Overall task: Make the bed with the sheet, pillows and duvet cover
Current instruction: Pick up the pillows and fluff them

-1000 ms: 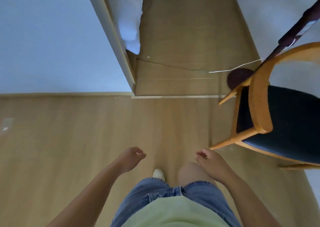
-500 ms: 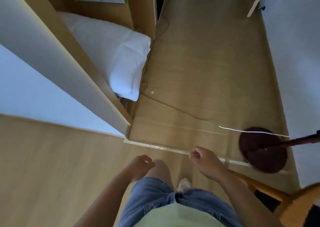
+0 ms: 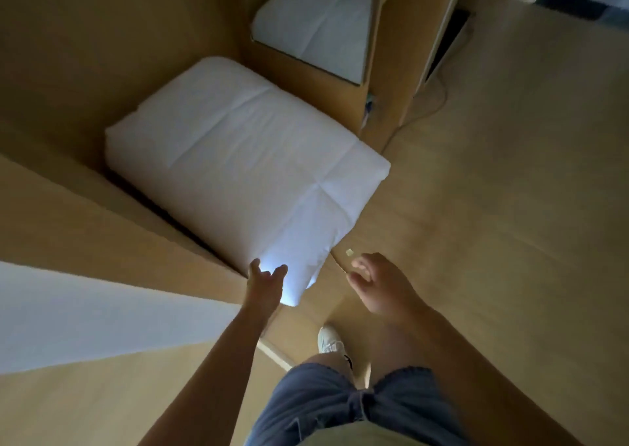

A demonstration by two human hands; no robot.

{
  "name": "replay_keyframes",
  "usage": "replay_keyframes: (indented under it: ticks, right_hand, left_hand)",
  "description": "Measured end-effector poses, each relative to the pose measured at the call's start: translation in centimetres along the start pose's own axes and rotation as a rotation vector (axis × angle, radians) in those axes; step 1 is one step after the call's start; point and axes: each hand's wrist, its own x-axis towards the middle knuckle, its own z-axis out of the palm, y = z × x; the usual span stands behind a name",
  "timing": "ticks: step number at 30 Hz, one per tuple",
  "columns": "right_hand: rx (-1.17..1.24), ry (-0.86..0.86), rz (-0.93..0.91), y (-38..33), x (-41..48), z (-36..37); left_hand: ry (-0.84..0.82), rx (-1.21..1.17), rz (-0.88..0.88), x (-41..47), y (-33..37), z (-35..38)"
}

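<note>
A thick folded white duvet point(image 3: 245, 169) lies in an open wooden compartment, its near corner sticking out over the floor. My left hand point(image 3: 265, 284) reaches forward with fingers spread, right at that near corner; I cannot tell if it touches. My right hand point(image 3: 377, 284) hovers just right of the corner with fingers loosely curled and holds nothing. A second folded white bundle point(image 3: 315, 25) sits in a compartment farther back.
A wooden partition point(image 3: 112, 241) with a white wall face point(image 3: 85, 313) stands to my left. A cupboard side panel point(image 3: 388, 54) and a cable point(image 3: 422, 112) are ahead on the right. Wooden floor point(image 3: 510, 207) spreads to the right. My shoe point(image 3: 328, 340) is below.
I have stepped forward past the doorway. The chair and lamp base have left the view. Both hands have risen and opened toward the white duvet, which now fills the centre.
</note>
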Motion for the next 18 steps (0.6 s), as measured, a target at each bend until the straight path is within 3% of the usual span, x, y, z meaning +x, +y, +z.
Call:
replay_keyframes:
  ticks: [6, 10, 15, 18]
  right_hand:
    - [-0.226, -0.208, -0.256, -6.5, 13.9, -0.2]
    - [-0.401, -0.295, -0.297, -7.4, 21.0, 3.1]
    - [-0.543, -0.353, -0.4, -6.3, 26.2, 8.8]
    - [-0.535, -0.385, -0.374, -4.6, 28.4, 10.7]
  left_hand:
    - [0.199, -0.108, -0.144, 6.6, 3.3, 0.6]
    - [0.484, -0.2, -0.226, 12.8, 3.5, 0.7]
    - [0.691, -0.706, -0.546, 19.4, 1.6, 2.4]
    - [0.752, -0.824, -0.381, 21.3, -0.3, 3.5]
